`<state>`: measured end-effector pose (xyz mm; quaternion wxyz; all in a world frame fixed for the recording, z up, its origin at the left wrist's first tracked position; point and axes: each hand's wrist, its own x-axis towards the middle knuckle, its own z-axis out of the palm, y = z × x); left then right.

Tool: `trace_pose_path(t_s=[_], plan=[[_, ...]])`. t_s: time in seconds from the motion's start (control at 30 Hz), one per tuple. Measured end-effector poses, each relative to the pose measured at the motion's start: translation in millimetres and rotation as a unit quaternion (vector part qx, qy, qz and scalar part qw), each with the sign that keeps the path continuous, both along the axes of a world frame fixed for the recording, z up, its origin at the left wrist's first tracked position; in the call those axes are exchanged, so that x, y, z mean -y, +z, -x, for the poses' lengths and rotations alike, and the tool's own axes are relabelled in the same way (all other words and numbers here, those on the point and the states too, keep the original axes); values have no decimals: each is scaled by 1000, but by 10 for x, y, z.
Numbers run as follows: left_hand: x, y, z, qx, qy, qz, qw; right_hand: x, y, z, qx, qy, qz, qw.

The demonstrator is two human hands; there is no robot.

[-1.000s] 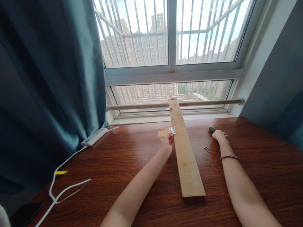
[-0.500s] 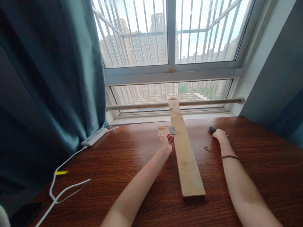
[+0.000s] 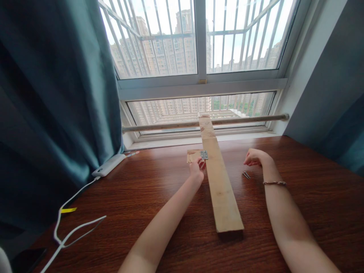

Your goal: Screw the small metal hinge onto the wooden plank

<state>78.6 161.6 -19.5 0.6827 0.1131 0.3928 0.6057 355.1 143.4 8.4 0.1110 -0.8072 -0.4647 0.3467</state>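
My left hand (image 3: pixel 196 168) pinches the lower edge of a silver metal hinge (image 3: pixel 204 154). The hinge bridges a small wooden block (image 3: pixel 192 155) and the left edge of a long wooden board (image 3: pixel 221 189). Just behind and to the right of two or three loose screws (image 3: pixel 246 175), my right hand (image 3: pixel 256 157) hovers with its fingers curled downward. It is apart from the screws, and whatever may be inside its fingers is hidden. The dark-handled tool with a yellow end does not show in this view.
The board's far end reaches the rail (image 3: pixel 170 126) before the window. On the left of the brown tabletop (image 3: pixel 142 197) lie a white power strip (image 3: pixel 109 166), a white cable (image 3: pixel 61 246) and a yellow strip (image 3: pixel 68 210). A curtain (image 3: pixel 85 94) hangs beside them.
My right hand has moved left from the dark-handled tool toward the screws, and its fingers now curl downward. The tool has gone out of sight. My left hand stays at the hinge.
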Motion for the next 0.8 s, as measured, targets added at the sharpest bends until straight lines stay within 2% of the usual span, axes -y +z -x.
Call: trace_pose_path(t_s=[0.2, 0.43, 0.6, 0.73, 0.8], plan=[[5, 6, 7, -2, -7, 4, 1000, 24, -101, 64, 11, 35, 113, 993], [-6, -13, 10, 2, -4, -3, 1000, -80, -209, 104, 41, 35, 146, 988], [2, 3, 7, 7, -7, 1, 1000, -57, -184, 146, 52, 35, 90, 994], [1, -3, 8, 4, -11, -1, 1000, -85, -28, 186, 38, 57, -20, 997], [-3, -10, 7, 3, -11, -3, 1000, -116, 87, 267, 6, 84, -99, 991]])
